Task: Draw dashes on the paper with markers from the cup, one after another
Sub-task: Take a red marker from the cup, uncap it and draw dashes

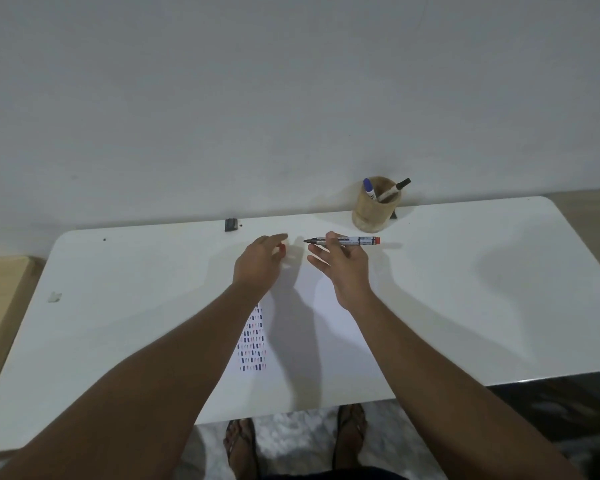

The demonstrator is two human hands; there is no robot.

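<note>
An uncapped marker [343, 241] is gripped by the right hand [340, 263], while a red cap [282, 250], half hidden, is pinched in the left hand [258, 261] fingers [280, 238].

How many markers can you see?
3: a red one uncapped in the right hand, a blue and a black standing in the cup. More may hide inside.

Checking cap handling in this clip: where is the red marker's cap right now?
In the head view, the red cap is pinched in the left hand, just left of the uncapped marker held by the right hand.
</note>
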